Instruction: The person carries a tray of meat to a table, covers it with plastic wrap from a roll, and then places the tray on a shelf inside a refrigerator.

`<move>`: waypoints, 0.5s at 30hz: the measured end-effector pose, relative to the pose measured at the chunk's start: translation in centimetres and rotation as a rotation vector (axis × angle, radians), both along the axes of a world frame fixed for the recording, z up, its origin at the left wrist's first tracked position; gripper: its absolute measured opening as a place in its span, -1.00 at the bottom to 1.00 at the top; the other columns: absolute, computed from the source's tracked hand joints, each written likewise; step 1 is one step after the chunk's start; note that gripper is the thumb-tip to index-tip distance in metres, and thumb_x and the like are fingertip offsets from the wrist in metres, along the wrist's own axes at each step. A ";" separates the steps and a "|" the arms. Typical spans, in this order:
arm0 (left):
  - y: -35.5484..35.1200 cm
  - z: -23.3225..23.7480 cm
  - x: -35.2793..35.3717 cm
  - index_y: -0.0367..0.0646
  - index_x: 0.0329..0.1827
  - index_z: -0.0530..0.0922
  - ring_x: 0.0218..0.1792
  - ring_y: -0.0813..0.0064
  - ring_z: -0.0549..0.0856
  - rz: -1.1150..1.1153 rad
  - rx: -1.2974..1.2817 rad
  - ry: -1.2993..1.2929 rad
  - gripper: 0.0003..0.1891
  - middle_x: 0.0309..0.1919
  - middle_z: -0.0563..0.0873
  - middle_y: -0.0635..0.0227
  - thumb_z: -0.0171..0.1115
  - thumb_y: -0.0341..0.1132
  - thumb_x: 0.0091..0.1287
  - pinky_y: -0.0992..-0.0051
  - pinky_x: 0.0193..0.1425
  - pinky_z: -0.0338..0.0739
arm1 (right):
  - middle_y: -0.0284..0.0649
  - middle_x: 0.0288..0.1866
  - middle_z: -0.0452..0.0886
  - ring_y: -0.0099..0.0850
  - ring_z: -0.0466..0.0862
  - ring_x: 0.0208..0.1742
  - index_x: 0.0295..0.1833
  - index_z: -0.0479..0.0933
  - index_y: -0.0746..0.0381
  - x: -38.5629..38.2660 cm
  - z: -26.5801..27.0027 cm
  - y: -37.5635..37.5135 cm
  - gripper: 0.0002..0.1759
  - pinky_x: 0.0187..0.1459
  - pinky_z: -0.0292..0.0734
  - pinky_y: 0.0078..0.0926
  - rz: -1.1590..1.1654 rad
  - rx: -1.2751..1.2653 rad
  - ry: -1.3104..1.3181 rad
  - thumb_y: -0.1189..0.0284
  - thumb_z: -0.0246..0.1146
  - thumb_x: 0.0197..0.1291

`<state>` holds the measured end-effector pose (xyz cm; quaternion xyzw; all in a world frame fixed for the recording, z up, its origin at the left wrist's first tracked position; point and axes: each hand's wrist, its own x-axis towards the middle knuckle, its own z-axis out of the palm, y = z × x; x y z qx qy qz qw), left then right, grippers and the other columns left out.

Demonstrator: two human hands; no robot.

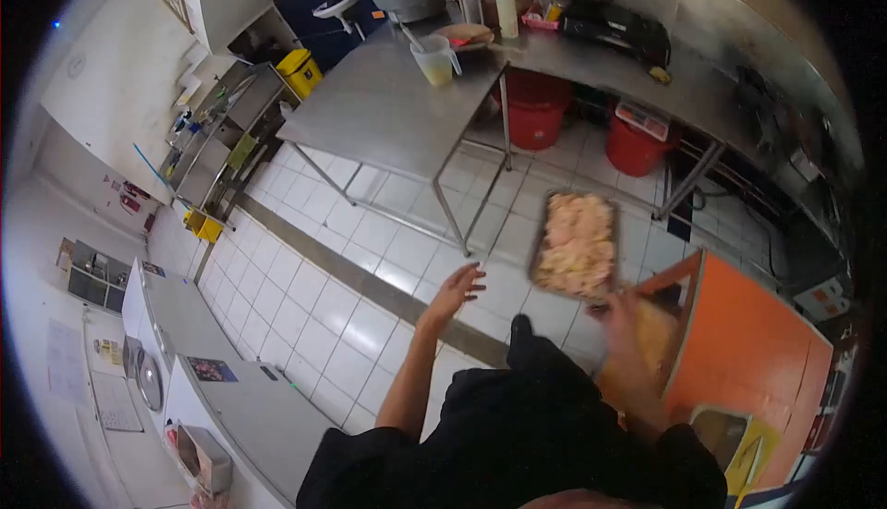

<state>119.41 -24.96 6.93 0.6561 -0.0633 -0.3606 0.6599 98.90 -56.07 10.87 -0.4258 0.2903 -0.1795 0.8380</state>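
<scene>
Hard to make out: our right hand (pixel 617 310) is blurred by motion and its thumb is unclear; the fingers look clamped on the tray's near edge.
Tray: a shallow rectangular metal tray (pixel 560 291), held out in front of us above the floor, just beside the orange unit.
Contents: a heap of pale pink and cream pieces (pixel 580 236), too soft in focus for us to identify; they hide the tray's bottom.
Left hand: our left hand (pixel 455 295) hangs in the air left of the tray, fingers apart.
Partly hidden: a yellowish-brown surface (pixel 658 329) behind our right forearm; we cannot tell what it is.
Cut off: the room's edges curve away into black corners.
Orange unit: an orange flat-topped unit (pixel 748 352) at our right.
Floor: glossy white square tiles (pixel 333 310), crossed by a grey-brown strip (pixel 370 287).
Steel table: a brushed-steel table (pixel 374 107) ahead, bearing a clear plastic jug (pixel 432 64).
Beneath the counter: two round red tubs (pixel 536 116).
Left side: white, grey-topped chest units (pixel 240 407).
</scene>
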 end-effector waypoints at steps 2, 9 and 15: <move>-2.0 0.2 3.9 -0.15 0.65 0.33 0.26 0.24 0.71 0.039 0.024 0.069 -0.35 0.40 0.63 0.16 0.05 0.06 0.66 0.23 0.35 0.55 | -0.10 0.07 0.63 -0.23 0.77 -0.07 0.28 0.32 0.14 7.7 -0.5 0.7 -0.72 -0.13 0.87 -0.16 0.171 0.011 0.058 0.51 0.09 0.53; -0.3 -3.2 18.1 -0.29 0.58 0.41 0.11 0.30 0.75 0.476 0.063 0.101 -0.44 0.29 0.68 0.12 0.03 -0.11 0.66 0.32 0.17 0.66 | -0.12 0.16 0.51 -0.21 0.75 0.01 0.30 0.23 0.15 32.5 -6.3 0.9 -0.67 -0.05 0.89 -0.13 0.717 0.033 -0.033 0.57 0.06 0.54; 0.8 -6.8 30.7 -0.25 0.43 0.57 -0.20 0.42 0.75 0.733 0.125 0.136 -0.57 -0.07 0.78 0.35 0.08 -0.25 0.61 0.44 -0.04 0.67 | -0.05 0.23 0.43 -0.19 0.76 0.04 0.30 0.17 0.22 52.7 -9.6 1.4 -0.62 -0.09 0.92 -0.23 1.025 0.031 0.056 0.54 0.13 0.50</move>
